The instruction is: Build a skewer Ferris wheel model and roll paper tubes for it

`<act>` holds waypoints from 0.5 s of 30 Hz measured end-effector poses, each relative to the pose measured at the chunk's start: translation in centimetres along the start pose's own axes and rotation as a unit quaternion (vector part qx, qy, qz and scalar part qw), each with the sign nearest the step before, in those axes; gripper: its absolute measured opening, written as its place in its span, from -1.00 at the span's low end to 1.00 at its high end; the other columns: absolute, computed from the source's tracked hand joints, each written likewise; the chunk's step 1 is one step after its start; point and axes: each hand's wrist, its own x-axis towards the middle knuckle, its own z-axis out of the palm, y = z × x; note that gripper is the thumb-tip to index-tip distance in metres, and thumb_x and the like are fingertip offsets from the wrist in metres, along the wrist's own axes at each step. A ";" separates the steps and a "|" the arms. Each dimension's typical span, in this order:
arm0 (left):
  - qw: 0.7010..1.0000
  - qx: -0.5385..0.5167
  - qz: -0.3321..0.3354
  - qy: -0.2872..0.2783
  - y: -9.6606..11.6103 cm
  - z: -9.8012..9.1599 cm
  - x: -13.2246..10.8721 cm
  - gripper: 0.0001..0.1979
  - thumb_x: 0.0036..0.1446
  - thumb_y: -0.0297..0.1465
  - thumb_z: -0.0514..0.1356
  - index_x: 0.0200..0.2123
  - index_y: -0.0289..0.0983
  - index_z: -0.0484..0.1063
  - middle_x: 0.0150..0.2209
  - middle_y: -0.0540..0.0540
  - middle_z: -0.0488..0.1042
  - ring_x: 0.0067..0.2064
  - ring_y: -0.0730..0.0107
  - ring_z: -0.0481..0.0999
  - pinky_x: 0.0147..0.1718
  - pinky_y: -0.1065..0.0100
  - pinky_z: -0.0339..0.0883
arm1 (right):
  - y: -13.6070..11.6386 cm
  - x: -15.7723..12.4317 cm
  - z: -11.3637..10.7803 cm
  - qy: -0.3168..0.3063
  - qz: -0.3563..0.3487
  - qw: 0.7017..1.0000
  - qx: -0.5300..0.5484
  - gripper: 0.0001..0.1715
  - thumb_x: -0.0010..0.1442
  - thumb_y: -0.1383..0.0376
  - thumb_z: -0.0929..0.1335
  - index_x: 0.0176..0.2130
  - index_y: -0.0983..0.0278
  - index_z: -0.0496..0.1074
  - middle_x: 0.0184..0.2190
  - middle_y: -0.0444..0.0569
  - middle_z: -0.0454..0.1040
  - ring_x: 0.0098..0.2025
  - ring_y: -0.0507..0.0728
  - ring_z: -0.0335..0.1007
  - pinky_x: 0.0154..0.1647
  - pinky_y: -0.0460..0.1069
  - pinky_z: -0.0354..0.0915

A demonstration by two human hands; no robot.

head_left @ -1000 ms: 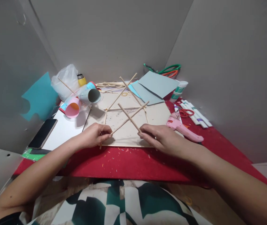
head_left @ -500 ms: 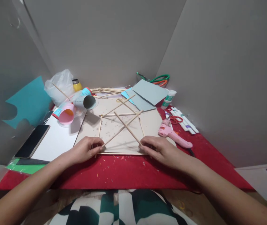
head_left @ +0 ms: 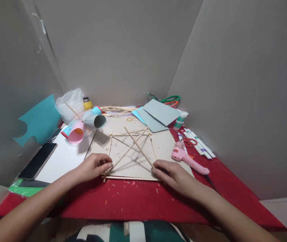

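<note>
A frame of thin wooden sticks point(head_left: 133, 177) rests over a beige board point(head_left: 168, 139), with sticks joined at its corners. Above it, two slanting sticks cross near the middle. My left hand point(head_left: 93, 167) pinches the lower end of one crossing stick point(head_left: 123, 157) at the near left corner. At the near right, my right hand point(head_left: 172, 174) has its fingers closed on the lower end of the other crossing stick point(head_left: 143, 152). Another pair of slanting sticks shows low at the frame's far side. My fingers hide the ends of the held sticks.
A pink glue gun point(head_left: 189, 159), red scissors point(head_left: 191, 142) and white markers point(head_left: 200, 144) lie right. Grey paper sheets point(head_left: 160, 114) and a stick pile point(head_left: 118, 109) sit behind. Paper tubes point(head_left: 76, 132), a phone point(head_left: 38, 161) and a plastic bag point(head_left: 70, 104) are left.
The camera view has tilted up, so the table sits lower in the picture. The far pair of slanting sticks now appears lower against the frame. Both hands keep their hold.
</note>
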 end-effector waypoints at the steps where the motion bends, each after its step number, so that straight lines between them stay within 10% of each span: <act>1: 0.999 0.023 0.007 0.034 0.1 -0.3 0.3 -0.74 0.23 -0.26 0.11 -0.26 -0.32 0.49 -0.40 -0.07 0.52 -0.42 0.43 0.44 -0.45 0.45 0.26 | 0.0 0.0 0.0 0.002 0.000 1.000 0.001 -0.67 0.34 0.20 0.18 -0.45 0.22 0.24 -0.50 -0.12 0.33 -0.44 0.06 0.25 -0.42 -0.07 0.19; 7: 0.979 0.082 0.098 0.159 0.6 -0.5 4.3 -0.62 0.21 -0.31 0.15 0.08 -0.29 0.39 -0.03 -0.20 0.50 -0.33 0.43 0.45 -0.36 0.41 0.34 | -0.2 0.3 0.1 0.002 0.007 1.000 0.002 -0.65 0.34 0.20 0.17 -0.47 0.22 0.20 -0.52 -0.13 0.30 -0.46 0.05 0.24 -0.44 -0.07 0.17; 15: 0.971 0.073 0.172 0.150 1.5 0.2 11.1 -0.54 0.21 -0.27 0.18 0.16 -0.25 0.36 -0.03 -0.20 0.54 -0.34 0.39 0.50 -0.31 0.35 0.38 | 0.3 0.2 0.4 0.003 0.001 1.000 0.007 -0.66 0.37 0.19 0.17 -0.42 0.23 0.25 -0.49 -0.11 0.34 -0.42 0.06 0.25 -0.40 -0.06 0.20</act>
